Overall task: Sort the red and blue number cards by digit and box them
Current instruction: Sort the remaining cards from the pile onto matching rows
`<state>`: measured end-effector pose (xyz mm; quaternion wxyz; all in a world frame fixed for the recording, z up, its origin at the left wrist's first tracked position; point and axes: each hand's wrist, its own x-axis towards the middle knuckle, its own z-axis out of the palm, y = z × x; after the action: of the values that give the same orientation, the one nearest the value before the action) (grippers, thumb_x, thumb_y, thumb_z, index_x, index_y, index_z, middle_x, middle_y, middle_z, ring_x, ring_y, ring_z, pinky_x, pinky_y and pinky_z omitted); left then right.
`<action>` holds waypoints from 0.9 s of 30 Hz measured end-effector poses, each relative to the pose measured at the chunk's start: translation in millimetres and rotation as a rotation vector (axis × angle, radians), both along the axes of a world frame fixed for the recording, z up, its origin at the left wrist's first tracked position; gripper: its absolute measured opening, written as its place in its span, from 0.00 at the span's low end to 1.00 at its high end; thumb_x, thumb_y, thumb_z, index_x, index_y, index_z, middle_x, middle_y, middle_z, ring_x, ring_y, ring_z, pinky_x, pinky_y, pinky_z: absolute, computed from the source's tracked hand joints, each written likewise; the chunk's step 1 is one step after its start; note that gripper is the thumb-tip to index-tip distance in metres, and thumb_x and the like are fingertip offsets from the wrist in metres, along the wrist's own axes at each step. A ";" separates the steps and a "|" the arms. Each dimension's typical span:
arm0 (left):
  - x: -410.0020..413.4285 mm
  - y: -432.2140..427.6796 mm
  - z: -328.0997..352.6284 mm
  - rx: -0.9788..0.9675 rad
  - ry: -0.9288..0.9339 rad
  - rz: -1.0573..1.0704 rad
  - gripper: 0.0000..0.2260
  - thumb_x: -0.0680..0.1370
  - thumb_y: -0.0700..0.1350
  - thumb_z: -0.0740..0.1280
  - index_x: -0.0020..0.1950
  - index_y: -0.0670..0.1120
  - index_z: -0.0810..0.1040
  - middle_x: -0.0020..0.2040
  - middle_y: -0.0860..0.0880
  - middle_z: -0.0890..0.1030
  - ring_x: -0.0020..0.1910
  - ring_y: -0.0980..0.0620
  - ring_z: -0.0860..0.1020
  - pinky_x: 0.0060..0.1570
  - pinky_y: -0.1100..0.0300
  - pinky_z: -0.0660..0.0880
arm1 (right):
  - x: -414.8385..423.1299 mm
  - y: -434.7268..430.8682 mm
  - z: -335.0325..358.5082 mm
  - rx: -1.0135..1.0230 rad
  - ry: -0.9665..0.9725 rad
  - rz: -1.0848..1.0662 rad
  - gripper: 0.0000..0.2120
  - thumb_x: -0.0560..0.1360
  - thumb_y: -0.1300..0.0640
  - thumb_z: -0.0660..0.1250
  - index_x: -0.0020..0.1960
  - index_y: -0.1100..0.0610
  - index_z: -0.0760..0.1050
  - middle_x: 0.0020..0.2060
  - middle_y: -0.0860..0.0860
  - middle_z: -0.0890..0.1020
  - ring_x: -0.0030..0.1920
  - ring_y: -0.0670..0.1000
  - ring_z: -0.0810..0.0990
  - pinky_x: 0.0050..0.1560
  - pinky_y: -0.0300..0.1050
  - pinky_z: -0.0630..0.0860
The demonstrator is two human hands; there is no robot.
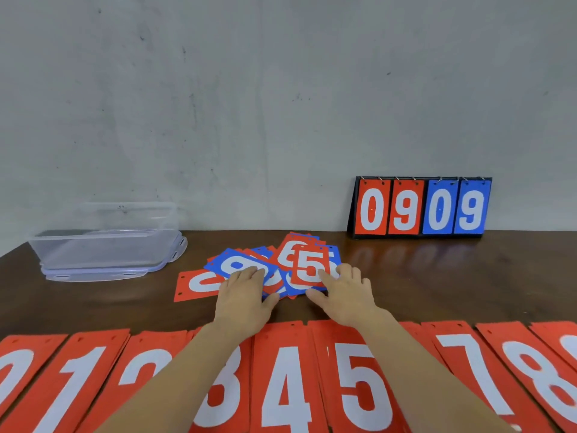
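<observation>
Both my hands are on the loose pile [288,253] of red and blue number cards in the middle of the dark wooden table [437,276]. My left hand [246,295] lies flat on the pile's left side, fingers straight and close together, pressing a blue card [236,263] whose digit they partly cover. My right hand [348,295] rests on the pile's right side, fingers spread and relaxed, with the index finger on the top red 5 card [309,270] and the thumb at that card's near edge. I cannot tell if the thumb is under it. One red card [193,285] pokes out flat from the pile's left edge.

On the near side of the pile runs one row of red stacks [287,385]. I can read eight digits: 0, 1, 2, 3, 4, 5, 7 and 8. One more stack is under my right forearm and a sliver of another shows at the far right.

Left of the pile sits one clear plastic box [106,239], standing on its lid [93,275]. Behind the pile and to its right stands one flip scoreboard [420,207] showing four cards, two red and two blue, reading 0 9 0 9.
</observation>
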<state>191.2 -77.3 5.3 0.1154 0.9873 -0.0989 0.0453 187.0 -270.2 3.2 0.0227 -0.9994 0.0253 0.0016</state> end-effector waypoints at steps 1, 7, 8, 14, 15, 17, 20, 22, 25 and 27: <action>2.5 -2.3 -0.3 0.006 0.011 -0.008 0.28 0.81 0.60 0.57 0.77 0.50 0.58 0.77 0.50 0.60 0.76 0.50 0.57 0.73 0.52 0.55 | -1.6 -0.5 -1.1 -0.017 0.026 0.023 0.29 0.79 0.34 0.48 0.76 0.45 0.55 0.74 0.56 0.58 0.72 0.57 0.56 0.70 0.55 0.58; 6.0 -4.0 -4.8 0.021 0.097 0.004 0.28 0.81 0.60 0.54 0.78 0.49 0.57 0.77 0.50 0.60 0.76 0.49 0.57 0.74 0.51 0.54 | -19.9 -4.4 -2.3 0.095 0.063 0.244 0.24 0.79 0.37 0.52 0.74 0.39 0.61 0.75 0.50 0.55 0.75 0.53 0.49 0.72 0.55 0.49; 5.8 -3.4 -4.8 0.026 0.100 0.002 0.28 0.81 0.60 0.54 0.78 0.49 0.57 0.77 0.50 0.60 0.76 0.50 0.57 0.74 0.51 0.54 | -21.0 -6.2 -1.8 0.128 0.072 0.269 0.23 0.79 0.38 0.53 0.73 0.39 0.62 0.75 0.49 0.56 0.75 0.52 0.48 0.73 0.55 0.49; 9.3 -2.7 -1.0 0.030 0.065 0.008 0.28 0.80 0.61 0.55 0.77 0.52 0.58 0.77 0.50 0.61 0.75 0.49 0.59 0.73 0.50 0.55 | -7.6 -24.2 3.8 0.340 -0.041 0.195 0.18 0.81 0.44 0.56 0.70 0.45 0.70 0.68 0.48 0.69 0.70 0.48 0.58 0.67 0.48 0.59; 9.7 -4.0 -0.1 0.039 0.049 -0.008 0.27 0.80 0.61 0.55 0.78 0.54 0.57 0.77 0.50 0.60 0.76 0.49 0.57 0.73 0.49 0.55 | -0.8 -26.9 3.9 0.315 -0.070 0.141 0.19 0.82 0.45 0.55 0.71 0.47 0.68 0.68 0.49 0.69 0.69 0.49 0.59 0.67 0.48 0.60; 9.7 -8.2 0.8 0.068 0.048 -0.076 0.27 0.80 0.62 0.54 0.78 0.58 0.54 0.78 0.50 0.56 0.77 0.48 0.53 0.73 0.47 0.52 | 14.9 -30.0 4.1 0.215 -0.069 0.060 0.23 0.82 0.45 0.53 0.75 0.50 0.61 0.69 0.51 0.67 0.69 0.52 0.59 0.67 0.50 0.59; 9.7 -11.6 -0.1 0.129 0.092 -0.140 0.26 0.80 0.64 0.52 0.77 0.62 0.54 0.79 0.51 0.51 0.77 0.47 0.49 0.73 0.46 0.48 | 40.5 -22.3 6.2 0.101 -0.017 0.043 0.27 0.81 0.41 0.49 0.78 0.48 0.52 0.71 0.54 0.63 0.70 0.55 0.58 0.68 0.52 0.59; 10.8 -10.0 -1.6 0.168 0.111 -0.125 0.25 0.80 0.64 0.50 0.77 0.62 0.54 0.79 0.51 0.50 0.77 0.47 0.49 0.73 0.45 0.47 | 56.0 -11.1 6.6 0.068 0.014 0.069 0.29 0.80 0.37 0.46 0.78 0.46 0.49 0.74 0.55 0.59 0.73 0.57 0.55 0.70 0.55 0.56; 10.0 -6.6 -2.7 0.206 0.120 -0.083 0.25 0.80 0.64 0.49 0.77 0.62 0.53 0.79 0.51 0.51 0.77 0.47 0.49 0.74 0.46 0.48 | 69.8 -0.3 1.7 0.014 0.095 0.115 0.30 0.79 0.34 0.43 0.78 0.43 0.49 0.76 0.56 0.53 0.75 0.60 0.49 0.73 0.61 0.50; 9.5 -6.1 -2.5 0.230 0.108 -0.065 0.26 0.80 0.64 0.48 0.78 0.60 0.53 0.79 0.51 0.52 0.77 0.48 0.50 0.74 0.47 0.48 | 70.0 -5.4 -1.6 -0.033 0.119 0.133 0.30 0.79 0.33 0.42 0.78 0.43 0.49 0.76 0.57 0.53 0.75 0.60 0.49 0.73 0.62 0.50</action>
<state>200.7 -83.4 2.8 0.0081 0.9913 -0.1291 -0.0232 257.0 -275.6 1.6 0.0046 -0.9973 -0.0398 0.0621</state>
